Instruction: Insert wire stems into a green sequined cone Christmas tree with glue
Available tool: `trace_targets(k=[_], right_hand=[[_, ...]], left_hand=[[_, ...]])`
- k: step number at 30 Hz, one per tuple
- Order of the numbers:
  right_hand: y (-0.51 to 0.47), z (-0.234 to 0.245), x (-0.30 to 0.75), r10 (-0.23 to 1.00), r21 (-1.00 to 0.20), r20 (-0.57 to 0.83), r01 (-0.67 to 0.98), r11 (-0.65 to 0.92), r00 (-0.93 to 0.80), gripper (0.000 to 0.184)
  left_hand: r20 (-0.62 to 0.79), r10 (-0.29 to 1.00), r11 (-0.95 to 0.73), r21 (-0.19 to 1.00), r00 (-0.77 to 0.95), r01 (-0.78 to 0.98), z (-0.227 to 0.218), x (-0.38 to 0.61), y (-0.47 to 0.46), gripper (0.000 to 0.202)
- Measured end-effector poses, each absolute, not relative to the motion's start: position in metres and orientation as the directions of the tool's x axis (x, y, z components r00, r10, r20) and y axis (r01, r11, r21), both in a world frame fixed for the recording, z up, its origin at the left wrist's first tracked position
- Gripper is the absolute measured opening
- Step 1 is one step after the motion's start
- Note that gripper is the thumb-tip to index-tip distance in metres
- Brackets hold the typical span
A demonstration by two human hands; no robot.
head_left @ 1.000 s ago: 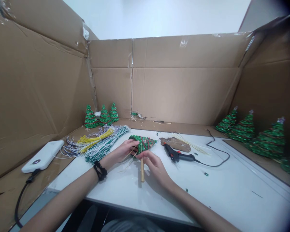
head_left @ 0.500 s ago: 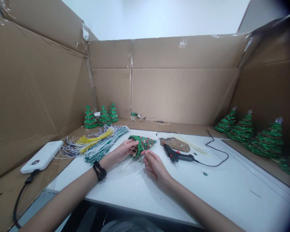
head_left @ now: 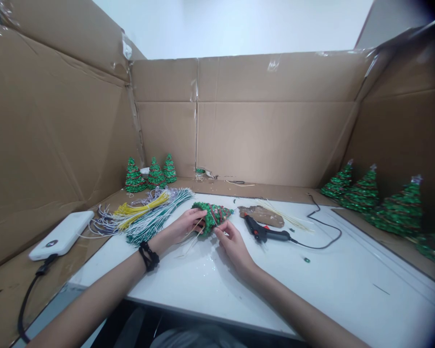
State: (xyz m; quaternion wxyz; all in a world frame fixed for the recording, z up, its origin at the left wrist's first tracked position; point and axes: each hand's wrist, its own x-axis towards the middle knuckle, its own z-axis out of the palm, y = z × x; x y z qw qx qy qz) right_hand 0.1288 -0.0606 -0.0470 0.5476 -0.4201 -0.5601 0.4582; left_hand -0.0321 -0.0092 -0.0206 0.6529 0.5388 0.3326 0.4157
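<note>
A small green beaded tree (head_left: 213,214) with red trim lies on its side on the white table (head_left: 333,285), tip pointing right. My left hand (head_left: 182,227), a black band on its wrist, grips the tree's wide base from the left, and thin pale strands trail out under its fingers. My right hand (head_left: 233,245) is pinched at the tree's underside, fingertips touching it. What the pinch holds is hidden.
A black and orange glue gun (head_left: 267,234) lies right of the tree; its cord (head_left: 324,244) loops back. Behind it lies a brown scrap (head_left: 263,215). Wire bundles (head_left: 150,214) and a white power bank (head_left: 61,235) lie left. Finished trees stand back left (head_left: 149,174) and right (head_left: 366,194), inside cardboard walls.
A wooden stick that my right hand held upright a second ago is out of sight. The right hand has moved up to the tree's base. The left hand has stayed put.
</note>
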Motion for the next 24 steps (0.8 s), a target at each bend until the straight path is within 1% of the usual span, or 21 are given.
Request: trace_targets(k=[3, 8, 11, 15, 19, 22, 24], right_hand=[[-0.0594, -0.0467, 0.1298, 0.95, -0.95, 0.312, -0.007, 0.312, -0.014, 0.033], [-0.0578, -0.0493, 0.1299, 0.961, -0.961, 0.275, -0.018, 0.275, -0.005, 0.035], [-0.0579, -0.0478, 0.1302, 0.965, -0.965, 0.262, -0.008, 0.262, -0.034, 0.032], [-0.0588, -0.0451, 0.132, 0.954, -0.953, 0.291, 0.071, 0.296, -0.066, 0.027], [-0.056, -0.0484, 0.135, 0.956, -0.954, 0.287, 0.068, 0.29, -0.06, 0.023], [-0.053, -0.0504, 0.1372, 0.939, -0.936, 0.341, 0.08, 0.344, -0.051, 0.022], [-0.0521, -0.0499, 0.1384, 0.935, -0.928, 0.348, 0.116, 0.353, -0.064, 0.024]], left_hand=[[0.014, 0.901, 0.072, 0.981, 0.434, -0.181, -0.0205, -0.0323, -0.009, 0.026], [0.016, 0.903, 0.066, 0.982, 0.429, -0.175, -0.0211, -0.0325, -0.009, 0.026], [0.015, 0.904, 0.068, 0.982, 0.427, -0.178, -0.0216, -0.0325, -0.009, 0.026], [0.006, 0.905, 0.076, 0.982, 0.426, -0.175, -0.0214, -0.032, -0.0093, 0.026], [0.003, 0.905, 0.081, 0.981, 0.425, -0.179, -0.0201, -0.0311, -0.01, 0.026], [-0.001, 0.903, 0.079, 0.983, 0.429, -0.164, -0.0194, -0.0307, -0.0105, 0.027], [0.001, 0.904, 0.076, 0.984, 0.428, -0.162, -0.0195, -0.0309, -0.0105, 0.027]])
